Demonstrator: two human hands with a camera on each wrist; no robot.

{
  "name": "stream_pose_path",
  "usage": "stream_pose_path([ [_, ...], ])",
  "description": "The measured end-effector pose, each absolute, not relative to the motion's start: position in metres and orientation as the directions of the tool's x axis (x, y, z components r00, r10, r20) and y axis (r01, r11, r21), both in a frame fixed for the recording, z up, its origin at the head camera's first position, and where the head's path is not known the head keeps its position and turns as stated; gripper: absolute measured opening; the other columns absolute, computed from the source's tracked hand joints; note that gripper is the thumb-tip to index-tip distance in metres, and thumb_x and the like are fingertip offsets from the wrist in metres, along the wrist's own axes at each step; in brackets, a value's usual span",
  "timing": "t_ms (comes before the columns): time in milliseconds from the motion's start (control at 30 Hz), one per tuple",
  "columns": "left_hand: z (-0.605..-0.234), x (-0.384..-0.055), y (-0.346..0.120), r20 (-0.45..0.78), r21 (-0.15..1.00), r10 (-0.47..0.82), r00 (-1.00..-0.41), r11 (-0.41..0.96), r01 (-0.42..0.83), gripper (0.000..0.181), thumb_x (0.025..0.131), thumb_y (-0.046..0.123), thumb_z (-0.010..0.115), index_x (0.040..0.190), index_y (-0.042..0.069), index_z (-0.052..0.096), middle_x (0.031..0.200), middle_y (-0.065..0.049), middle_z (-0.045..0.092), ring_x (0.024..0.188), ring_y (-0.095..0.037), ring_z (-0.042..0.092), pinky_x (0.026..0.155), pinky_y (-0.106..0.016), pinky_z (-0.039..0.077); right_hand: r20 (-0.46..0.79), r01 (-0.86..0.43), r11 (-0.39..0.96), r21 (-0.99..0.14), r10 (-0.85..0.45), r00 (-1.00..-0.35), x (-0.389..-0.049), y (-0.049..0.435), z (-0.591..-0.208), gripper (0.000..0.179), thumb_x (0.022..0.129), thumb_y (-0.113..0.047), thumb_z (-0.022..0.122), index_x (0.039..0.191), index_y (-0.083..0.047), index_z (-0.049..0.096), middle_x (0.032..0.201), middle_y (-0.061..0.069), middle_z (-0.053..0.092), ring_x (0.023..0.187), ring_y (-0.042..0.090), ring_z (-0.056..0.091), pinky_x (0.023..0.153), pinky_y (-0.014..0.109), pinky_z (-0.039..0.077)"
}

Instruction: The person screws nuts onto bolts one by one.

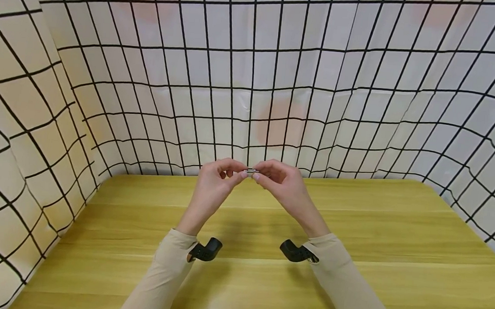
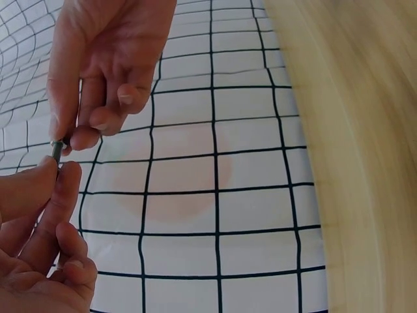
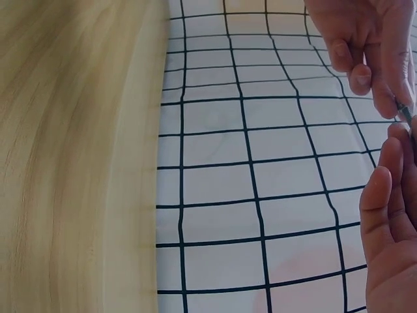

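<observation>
Both hands meet above the far edge of the table, with a small metal screw-like piece (image 1: 251, 171) between their fingertips. My left hand (image 1: 216, 183) pinches one end of it between thumb and index finger. Thumb and fingers of my right hand (image 1: 287, 187) pinch the other end. A short grey shaft (image 2: 57, 152) shows between the two hands in the left wrist view, with a wider part at the right hand's fingertips. From the right wrist, a bit of ridged metal piece (image 3: 405, 112) is visible. The fingertips cover most of it, so its exact kind is unclear.
A wood-grain table (image 1: 245, 290) lies below the hands. White cloth with a black grid (image 1: 219, 74) rises behind it and along both sides. Black wrist-worn devices (image 1: 206, 249) sit at both cuffs.
</observation>
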State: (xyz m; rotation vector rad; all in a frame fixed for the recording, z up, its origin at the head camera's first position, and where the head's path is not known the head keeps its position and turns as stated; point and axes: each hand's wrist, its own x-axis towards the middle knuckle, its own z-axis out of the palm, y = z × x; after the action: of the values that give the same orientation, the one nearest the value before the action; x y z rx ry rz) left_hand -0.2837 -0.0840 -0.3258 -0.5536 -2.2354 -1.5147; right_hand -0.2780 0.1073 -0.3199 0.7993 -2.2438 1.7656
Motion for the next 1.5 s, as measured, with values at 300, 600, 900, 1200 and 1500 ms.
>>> stream_pose_path([
  [300, -0.327, -0.282, -0.083, 0.512, 0.781, 0.126, -0.849, 0.344, 0.522, 0.007, 0.09, 0.017, 0.074, 0.095, 0.012, 0.075, 0.088, 0.003, 0.068, 0.077, -0.018, 0.049, 0.064, -0.033, 0.038, 0.447, -0.51, 0.184, -0.84, -0.298, -0.844, -0.279, 0.106, -0.322, 0.013, 0.099, -0.011, 0.06, 0.103, 0.0, 0.066, 0.087, 0.014, 0.066, 0.078, 0.022, 0.06, 0.069, 0.028, 0.05],
  [600, -0.326, -0.283, -0.082, 0.534, 0.759, 0.126, -0.836, 0.364, 0.54, 0.006, 0.09, 0.015, 0.074, 0.094, 0.011, 0.076, 0.087, 0.002, 0.069, 0.076, -0.017, 0.05, 0.065, -0.034, 0.04, 0.469, -0.534, 0.164, -0.83, -0.315, -0.825, -0.282, 0.105, -0.325, 0.015, 0.101, -0.012, 0.057, 0.098, -0.001, 0.067, 0.088, 0.023, 0.064, 0.079, 0.031, 0.059, 0.072, 0.047, 0.051],
  [900, -0.324, -0.283, -0.082, 0.535, 0.755, 0.113, -0.838, 0.382, 0.533, 0.006, 0.089, 0.014, 0.075, 0.094, 0.011, 0.076, 0.085, 0.002, 0.068, 0.076, -0.017, 0.05, 0.067, -0.033, 0.038, 0.453, -0.507, 0.168, -0.846, -0.274, -0.848, -0.281, 0.102, -0.322, 0.025, 0.105, -0.015, 0.05, 0.098, 0.003, 0.066, 0.083, 0.018, 0.063, 0.078, 0.036, 0.056, 0.072, 0.038, 0.05],
  [1200, -0.327, -0.285, -0.084, 0.543, 0.759, 0.104, -0.834, 0.363, 0.54, 0.004, 0.089, 0.014, 0.075, 0.093, 0.014, 0.077, 0.083, 0.005, 0.067, 0.074, -0.016, 0.049, 0.064, -0.033, 0.037, 0.5, -0.559, 0.12, -0.821, -0.323, -0.804, -0.303, 0.109, -0.343, 0.026, 0.099, -0.011, 0.06, 0.125, -0.011, 0.061, 0.115, 0.008, 0.066, 0.096, 0.027, 0.062, 0.076, 0.036, 0.052],
  [1500, -0.327, -0.285, -0.084, 0.547, 0.762, 0.1, -0.831, 0.351, 0.544, 0.004, 0.089, 0.014, 0.075, 0.092, 0.013, 0.076, 0.084, 0.005, 0.068, 0.073, -0.017, 0.049, 0.063, -0.032, 0.038, 0.522, -0.58, 0.09, -0.809, -0.341, -0.782, -0.303, 0.109, -0.344, 0.02, 0.095, -0.009, 0.066, 0.116, -0.007, 0.064, 0.11, 0.008, 0.065, 0.1, 0.024, 0.062, 0.083, 0.037, 0.053],
])
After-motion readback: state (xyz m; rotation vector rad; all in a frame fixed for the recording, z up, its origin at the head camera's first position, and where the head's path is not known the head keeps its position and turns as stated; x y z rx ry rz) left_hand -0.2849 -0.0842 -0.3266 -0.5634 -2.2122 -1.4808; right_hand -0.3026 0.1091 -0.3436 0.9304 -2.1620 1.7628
